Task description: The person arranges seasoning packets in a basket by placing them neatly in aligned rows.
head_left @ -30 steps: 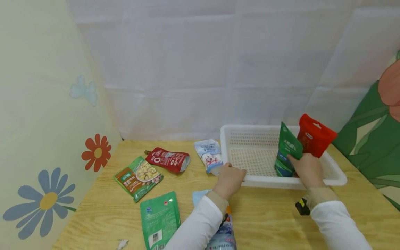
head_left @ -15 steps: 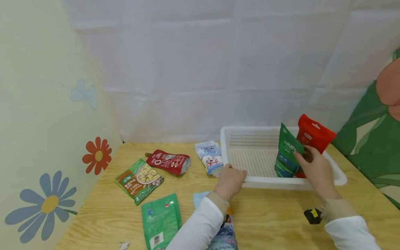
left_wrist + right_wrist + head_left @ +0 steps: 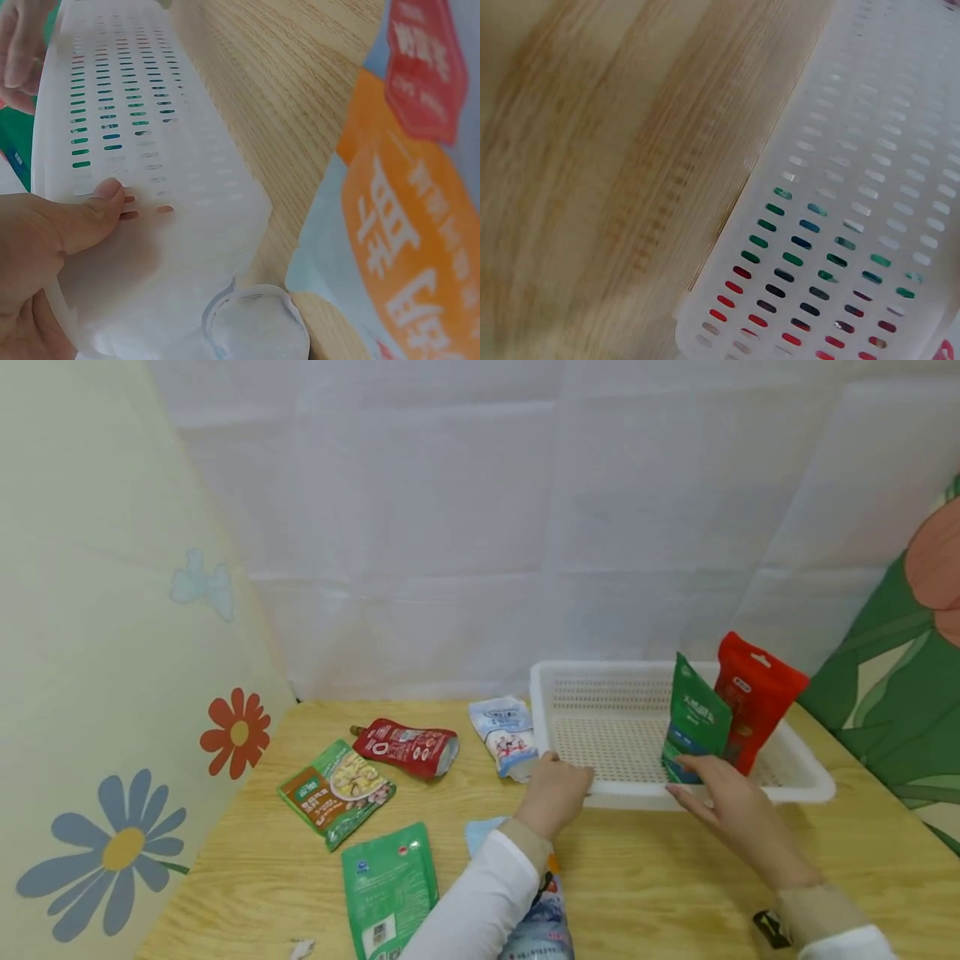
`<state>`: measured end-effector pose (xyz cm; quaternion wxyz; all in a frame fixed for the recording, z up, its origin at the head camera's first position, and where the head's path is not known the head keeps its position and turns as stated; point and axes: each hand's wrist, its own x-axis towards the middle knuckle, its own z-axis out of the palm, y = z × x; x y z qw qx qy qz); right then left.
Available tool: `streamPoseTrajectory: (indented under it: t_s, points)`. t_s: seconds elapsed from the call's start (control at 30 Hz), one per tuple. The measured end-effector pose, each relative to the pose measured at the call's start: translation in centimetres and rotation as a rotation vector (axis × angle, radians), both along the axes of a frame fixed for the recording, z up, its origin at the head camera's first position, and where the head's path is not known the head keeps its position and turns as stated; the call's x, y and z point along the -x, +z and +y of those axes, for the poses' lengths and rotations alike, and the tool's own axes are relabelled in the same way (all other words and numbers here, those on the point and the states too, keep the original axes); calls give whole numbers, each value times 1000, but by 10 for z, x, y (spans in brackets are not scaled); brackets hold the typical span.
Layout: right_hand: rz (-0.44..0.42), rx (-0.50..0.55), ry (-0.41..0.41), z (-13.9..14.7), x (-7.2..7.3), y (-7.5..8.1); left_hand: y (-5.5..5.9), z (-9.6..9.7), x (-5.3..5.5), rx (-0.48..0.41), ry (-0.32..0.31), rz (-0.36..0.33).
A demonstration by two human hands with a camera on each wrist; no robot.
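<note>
My left hand (image 3: 553, 797) grips the front left corner of the white plastic basket (image 3: 615, 789). In the left wrist view its thumb (image 3: 97, 221) lies on the slotted outer wall. A green pouch (image 3: 697, 714) and a red pouch (image 3: 757, 697) stand upright, leaning, at the basket's right end. My right hand (image 3: 738, 814) is over the front rim with fingers extended, fingertips overlapping the green pouch's lower edge; it holds nothing. Through the slots in the right wrist view, green and red show inside the basket (image 3: 855, 180).
Left of the basket lie a blue-white pouch (image 3: 504, 735), a red spouted pouch (image 3: 408, 747), a brown-green packet (image 3: 333, 789) and a green pouch (image 3: 390, 885). A blue and orange bag (image 3: 543, 927) lies under the left forearm. White cloth (image 3: 420, 527) hangs behind the wooden table (image 3: 637, 877).
My right hand has let go of the pouches and drawn back down toward the front rim. Both pouches stay standing in the basket. The left hand keeps its grip on the corner.
</note>
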<state>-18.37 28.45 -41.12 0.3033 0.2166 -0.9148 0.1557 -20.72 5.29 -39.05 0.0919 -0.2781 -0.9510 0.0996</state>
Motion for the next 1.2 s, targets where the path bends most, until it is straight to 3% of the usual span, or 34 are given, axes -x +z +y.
streamPoseTrajectory:
  t_s: [0.1,0.23,0.37,0.57,0.7,0.87,1.03,1.2]
  points:
    - [-197,-52,-41,2,3,2,-1,0,0,2,6,-25]
    - [-288,-179,-68,4,7,3,-3,0,0,4,4,-21]
    - [-261,-267,-79,4,10,2,-3,0,-1,7,-1,-10]
    - [-233,-310,-97,2,12,5,-1,0,-1,28,5,-23]
    - [-264,-308,-110,2,13,5,0,0,0,29,8,-9]
    - [-240,-290,-135,3,12,3,0,-2,-1,6,-20,33]
    - [-234,-275,-137,3,13,0,0,-5,-3,-16,-30,27]
    - [-223,-280,-159,4,13,0,-3,-8,-3,-35,-82,36]
